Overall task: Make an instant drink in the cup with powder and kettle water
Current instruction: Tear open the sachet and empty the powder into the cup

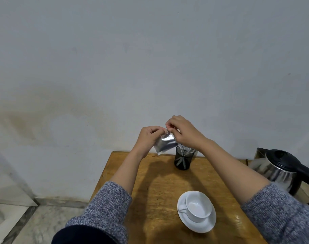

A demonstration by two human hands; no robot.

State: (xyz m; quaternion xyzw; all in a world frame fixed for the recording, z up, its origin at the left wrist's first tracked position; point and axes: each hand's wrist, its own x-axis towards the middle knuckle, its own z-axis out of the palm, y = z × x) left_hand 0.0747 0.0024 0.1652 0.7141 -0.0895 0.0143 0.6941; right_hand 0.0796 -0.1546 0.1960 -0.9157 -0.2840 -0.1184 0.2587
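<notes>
Wooden table [160, 184], sachet [165, 142] pinched between hands

We wear a mottled grey knit sweater, its sleeves [108, 205] pushed up to mid-forearm on both arms, leaving our forearms and hands [148, 138] bare. A patch of dark navy cloth [83, 235] shows below the left sleeve.

Wooden table [150, 182] bearing black mesh holder [182, 160], saucer [199, 224] under cup [197, 206], kettle [280, 170].
</notes>
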